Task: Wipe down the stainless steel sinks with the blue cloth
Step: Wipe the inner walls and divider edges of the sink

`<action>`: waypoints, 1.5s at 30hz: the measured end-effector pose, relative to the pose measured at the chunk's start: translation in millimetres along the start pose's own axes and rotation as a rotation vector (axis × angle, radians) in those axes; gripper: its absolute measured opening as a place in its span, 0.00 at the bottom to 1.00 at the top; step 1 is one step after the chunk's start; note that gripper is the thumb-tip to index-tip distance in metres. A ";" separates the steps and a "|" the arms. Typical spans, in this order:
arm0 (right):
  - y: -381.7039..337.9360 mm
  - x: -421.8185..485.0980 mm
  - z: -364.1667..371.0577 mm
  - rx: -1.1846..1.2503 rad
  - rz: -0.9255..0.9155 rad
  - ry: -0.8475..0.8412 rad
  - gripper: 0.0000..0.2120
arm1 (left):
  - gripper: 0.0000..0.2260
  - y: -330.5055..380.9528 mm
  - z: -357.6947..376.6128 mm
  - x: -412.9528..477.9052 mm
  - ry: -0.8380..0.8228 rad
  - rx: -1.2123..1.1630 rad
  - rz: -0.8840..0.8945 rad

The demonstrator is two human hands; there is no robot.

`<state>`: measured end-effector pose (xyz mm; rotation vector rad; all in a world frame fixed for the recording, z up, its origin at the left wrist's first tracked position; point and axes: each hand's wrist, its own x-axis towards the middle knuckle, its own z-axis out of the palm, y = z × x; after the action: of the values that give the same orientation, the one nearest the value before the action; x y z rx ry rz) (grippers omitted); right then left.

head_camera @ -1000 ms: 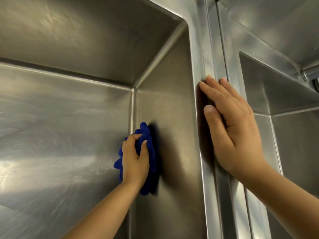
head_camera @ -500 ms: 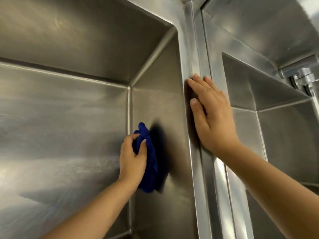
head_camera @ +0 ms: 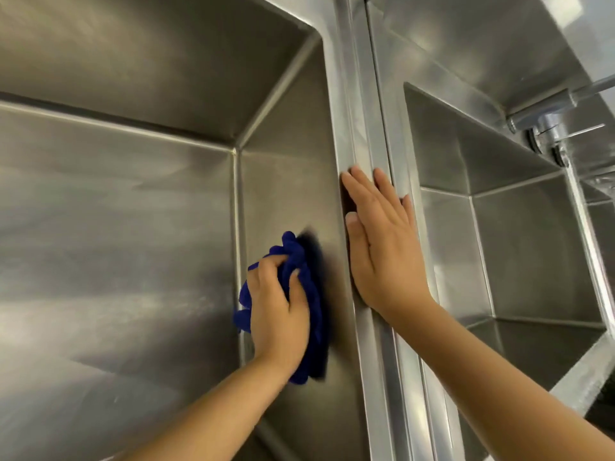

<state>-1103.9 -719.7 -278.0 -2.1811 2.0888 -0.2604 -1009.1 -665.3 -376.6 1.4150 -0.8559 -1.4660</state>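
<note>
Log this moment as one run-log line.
phase: wipe | left hand: grips blue cloth, pressed on left sink wall | right hand: flat on divider between sinks

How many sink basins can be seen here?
2: the left basin, where the blue cloth is, and the right basin past the divider. More may be hidden off frame.

head cam | faces forward-down into sink (head_camera: pixel 116 227) | close range | single view
</note>
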 end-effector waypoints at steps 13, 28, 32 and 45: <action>-2.0 0.5 0.8 0.015 0.022 0.013 0.22 | 0.06 -4.4 8.9 8.8 0.041 -0.001 0.038; -2.5 -1.1 -0.1 0.029 0.033 0.022 0.20 | 0.06 1.6 7.7 7.5 0.013 -0.093 -0.139; -3.0 -0.8 -0.4 0.018 0.029 0.017 0.20 | 0.04 3.4 8.8 -8.6 0.027 -0.049 0.027; -2.1 -1.3 0.7 0.024 0.033 0.020 0.21 | 0.07 -7.6 7.9 -1.0 0.036 -0.074 0.011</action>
<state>-1101.7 -718.4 -278.3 -2.1374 2.1191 -0.3039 -1018.1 -662.5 -382.3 1.3755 -0.7784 -1.4456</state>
